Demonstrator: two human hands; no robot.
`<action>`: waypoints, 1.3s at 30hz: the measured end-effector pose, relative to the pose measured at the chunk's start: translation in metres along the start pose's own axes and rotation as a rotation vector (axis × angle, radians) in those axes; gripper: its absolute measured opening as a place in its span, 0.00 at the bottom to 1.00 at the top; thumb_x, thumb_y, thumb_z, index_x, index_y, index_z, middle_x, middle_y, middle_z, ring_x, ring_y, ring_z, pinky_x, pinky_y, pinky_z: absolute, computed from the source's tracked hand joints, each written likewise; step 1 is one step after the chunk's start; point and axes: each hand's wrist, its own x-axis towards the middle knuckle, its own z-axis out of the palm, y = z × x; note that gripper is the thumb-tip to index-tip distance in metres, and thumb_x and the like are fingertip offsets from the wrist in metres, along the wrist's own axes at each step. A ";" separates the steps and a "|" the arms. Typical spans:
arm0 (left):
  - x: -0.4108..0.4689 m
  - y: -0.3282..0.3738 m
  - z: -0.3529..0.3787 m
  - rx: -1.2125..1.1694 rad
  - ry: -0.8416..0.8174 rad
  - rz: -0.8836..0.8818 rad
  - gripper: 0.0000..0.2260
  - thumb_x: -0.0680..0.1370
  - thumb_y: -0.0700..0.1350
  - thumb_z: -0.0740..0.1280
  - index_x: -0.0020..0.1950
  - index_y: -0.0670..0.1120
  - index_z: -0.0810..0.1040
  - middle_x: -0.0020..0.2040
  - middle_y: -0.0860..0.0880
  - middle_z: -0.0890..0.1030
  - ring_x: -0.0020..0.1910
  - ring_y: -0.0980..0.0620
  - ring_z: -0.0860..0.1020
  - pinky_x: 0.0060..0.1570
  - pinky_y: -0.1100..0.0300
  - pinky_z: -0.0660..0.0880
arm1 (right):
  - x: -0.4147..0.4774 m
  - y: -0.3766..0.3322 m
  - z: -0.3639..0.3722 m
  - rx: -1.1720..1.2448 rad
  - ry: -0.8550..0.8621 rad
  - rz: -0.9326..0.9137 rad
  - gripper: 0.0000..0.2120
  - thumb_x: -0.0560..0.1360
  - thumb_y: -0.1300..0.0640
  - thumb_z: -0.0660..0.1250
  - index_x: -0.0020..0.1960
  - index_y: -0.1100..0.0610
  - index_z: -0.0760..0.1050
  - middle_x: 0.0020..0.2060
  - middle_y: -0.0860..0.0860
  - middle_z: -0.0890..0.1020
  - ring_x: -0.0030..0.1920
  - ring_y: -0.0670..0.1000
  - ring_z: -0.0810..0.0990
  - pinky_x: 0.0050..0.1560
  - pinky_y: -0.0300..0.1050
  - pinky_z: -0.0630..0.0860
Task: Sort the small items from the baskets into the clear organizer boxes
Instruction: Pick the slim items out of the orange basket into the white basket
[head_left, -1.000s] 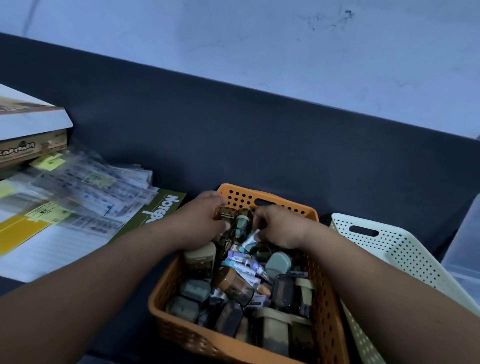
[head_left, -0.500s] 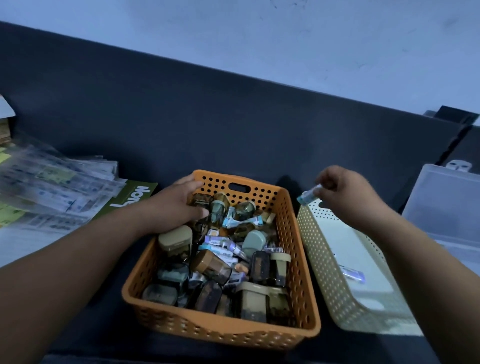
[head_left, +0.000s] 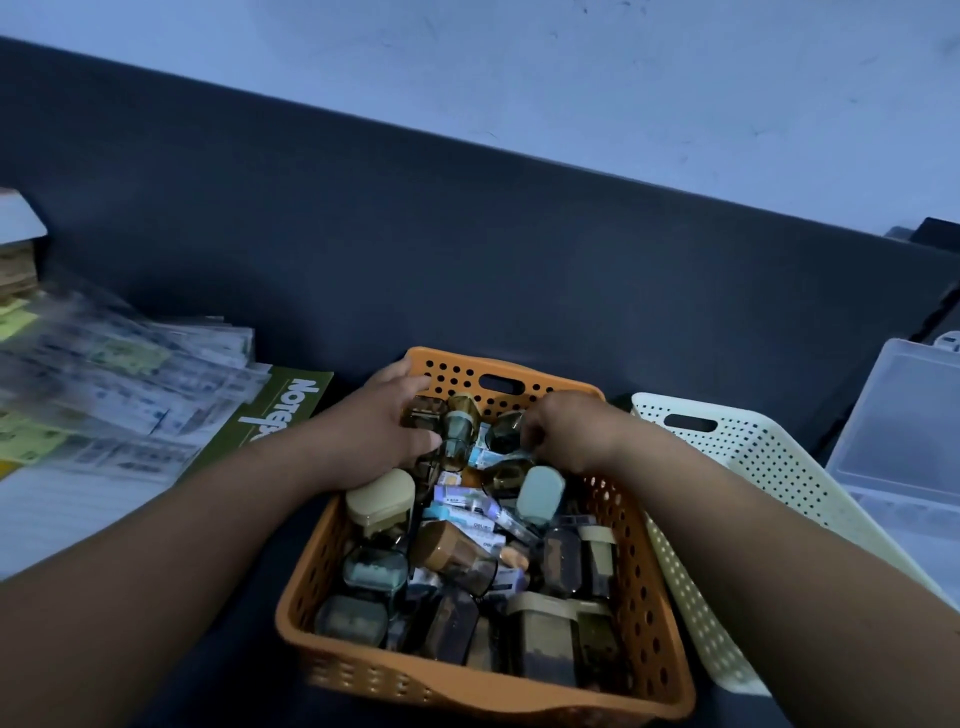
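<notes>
A dim, pale wall rose behind a dark tabletop (head_left: 519, 260), where an orange basket (head_left: 641, 582) stood close to the person, crowded with small items (head_left: 467, 551): capped jars, little amber bottles and pale blue-and-white packets. Both hands were in the far end of that basket. The left hand (head_left: 384, 436) lay over a cluster of amber bottles (head_left: 460, 421) by the far left corner, fingers loosely bent across them and thumb alongside; whether it actually gripped one could not be told. The right hand (head_left: 566, 431) was turned knuckles up, its fingers curled down into the pile at a pale blue packet (head_left: 488, 458), though a firm pinch could not be made out. Just beside the orange basket on the right sat a white perforated basket (head_left: 758, 467), and beyond it a clear organizer box (head_left: 893, 441). On the left lay blurred printed sheets (head_left: 130, 384) and a green notebook (head_left: 280, 415).
</notes>
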 end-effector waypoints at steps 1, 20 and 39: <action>0.000 0.000 0.000 0.001 0.000 0.000 0.32 0.77 0.49 0.67 0.77 0.53 0.56 0.78 0.59 0.44 0.76 0.58 0.48 0.70 0.62 0.50 | 0.003 -0.001 -0.001 -0.022 -0.024 0.001 0.12 0.76 0.59 0.66 0.59 0.51 0.79 0.56 0.49 0.80 0.56 0.52 0.78 0.52 0.44 0.75; -0.001 -0.002 0.000 -0.023 -0.022 0.002 0.32 0.77 0.49 0.67 0.78 0.52 0.55 0.77 0.61 0.43 0.76 0.56 0.51 0.73 0.58 0.52 | 0.021 -0.013 0.013 0.479 -0.175 -0.066 0.12 0.75 0.62 0.68 0.53 0.47 0.79 0.55 0.48 0.80 0.52 0.48 0.79 0.55 0.42 0.76; 0.001 -0.001 0.001 0.007 0.009 -0.019 0.32 0.77 0.47 0.68 0.77 0.51 0.58 0.78 0.59 0.45 0.76 0.57 0.51 0.71 0.61 0.54 | 0.025 -0.007 0.020 0.556 0.038 -0.127 0.09 0.77 0.57 0.68 0.56 0.47 0.77 0.44 0.46 0.80 0.42 0.46 0.77 0.44 0.41 0.73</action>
